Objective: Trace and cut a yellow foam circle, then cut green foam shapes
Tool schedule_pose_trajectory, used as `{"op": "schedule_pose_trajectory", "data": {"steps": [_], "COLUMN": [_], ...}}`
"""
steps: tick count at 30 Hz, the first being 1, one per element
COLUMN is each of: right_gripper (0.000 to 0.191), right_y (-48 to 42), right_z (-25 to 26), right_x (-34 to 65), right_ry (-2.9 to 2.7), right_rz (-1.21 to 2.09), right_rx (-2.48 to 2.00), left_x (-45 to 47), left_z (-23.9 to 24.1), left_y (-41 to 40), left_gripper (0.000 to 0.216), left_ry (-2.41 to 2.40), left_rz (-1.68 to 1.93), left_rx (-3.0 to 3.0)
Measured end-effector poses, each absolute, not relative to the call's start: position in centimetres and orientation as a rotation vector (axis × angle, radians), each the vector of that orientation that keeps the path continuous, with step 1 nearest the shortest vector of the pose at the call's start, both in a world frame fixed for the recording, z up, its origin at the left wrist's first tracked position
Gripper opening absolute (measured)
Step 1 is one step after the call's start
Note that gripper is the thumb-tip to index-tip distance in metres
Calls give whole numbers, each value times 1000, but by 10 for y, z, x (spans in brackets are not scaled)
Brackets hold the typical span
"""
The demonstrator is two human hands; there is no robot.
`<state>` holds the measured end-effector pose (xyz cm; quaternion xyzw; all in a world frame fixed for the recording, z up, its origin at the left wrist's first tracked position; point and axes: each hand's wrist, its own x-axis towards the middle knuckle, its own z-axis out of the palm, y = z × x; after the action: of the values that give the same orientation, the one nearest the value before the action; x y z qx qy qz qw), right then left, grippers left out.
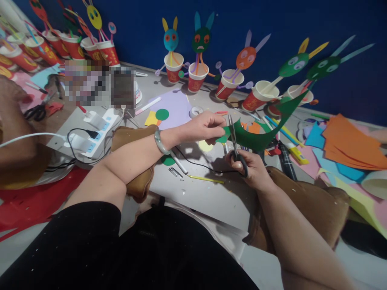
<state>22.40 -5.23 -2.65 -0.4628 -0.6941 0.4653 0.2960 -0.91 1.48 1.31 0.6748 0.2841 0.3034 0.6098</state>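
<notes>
My right hand (254, 169), curled round scissors (235, 144) right of centre, could slip, nicking my left hand (205, 125) pinching green paper (256, 141).

"What does the green paper (256, 139) look like?"

"A dark green piece, curved like a crescent, hollow edge uppermost. From its pinched left end it sweeps rightward, broadens, then rises to a thin tip."

"Is that hollow edge smooth?"

"Along the right, yes. Further left it breaks into sharp points, just beside the scissors (234, 140)."

"How are those sitting?"

"Held upright with a slight tilt, black handles low, slim metal blades upward, crossing the paper near its left end. I can't tell how far the blades are parted."
</notes>
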Motion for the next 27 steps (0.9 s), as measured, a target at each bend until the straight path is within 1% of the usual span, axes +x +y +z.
{"op": "schedule_pose_trajectory", "data": {"steps": [4,9,13,18,27], "right_gripper": [75,71,72,67,67], "right_y": [-53,-52,-53,-54,-52], "right_z": [-28,-28,-25,-21,-23], "right_x": [226,227,224,222,219], "right_ry": [-1822,-1843,-1822,-1802,-1733], "right_rz": [1254,1230,1254,1295,1374], "right_rx": [-1241,-1236,-1219,-1244,-1257], "left_x": [-9,-8,-7,-7,-7], "left_z": [13,12,11,10,6], "left_y": [15,15,15,16,20], "left_gripper": [36,34,34,35,37], "left_ry": [678,688,698,701,674], "left_rz": [704,737,750,757,805], "left_rx": [1536,1508,1493,1481,1453]}}
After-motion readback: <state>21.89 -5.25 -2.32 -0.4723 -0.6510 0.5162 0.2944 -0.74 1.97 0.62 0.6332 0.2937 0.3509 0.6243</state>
